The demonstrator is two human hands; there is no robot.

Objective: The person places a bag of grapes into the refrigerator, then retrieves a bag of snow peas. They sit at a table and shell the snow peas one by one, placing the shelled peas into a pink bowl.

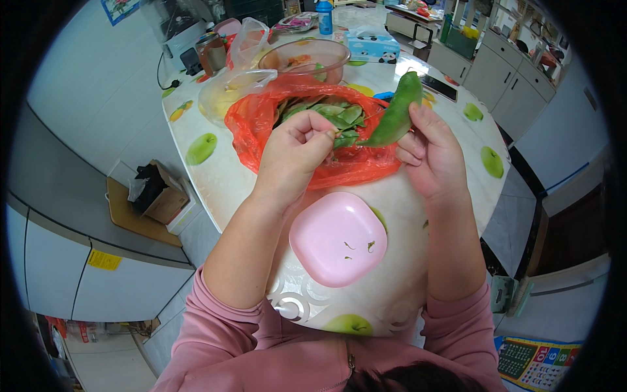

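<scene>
My right hand (433,152) holds a broad flat green bean pod (399,110) upright at a tilt, its narrow tip pointing down and left. The thumb and forefinger of my left hand (301,147) are pinched on a thin greenish strand (338,132), close to the pod's lower tip. Whether the strand still joins the pod I cannot tell. Beneath both hands lies an open red plastic bag (242,130) with several more green pods (350,115) in it. Nearer to me, a pink plate (333,225) bears a few small green trimmings (371,246).
Behind the red bag stand a clear plastic basin (338,73), a knotted clear bag (220,98) and a panda-print tissue box (373,46). A phone (439,88) lies at the right, a brown jar (211,53) and a blue bottle (324,17) farther back. The table's cloth (230,196) shows printed fruit.
</scene>
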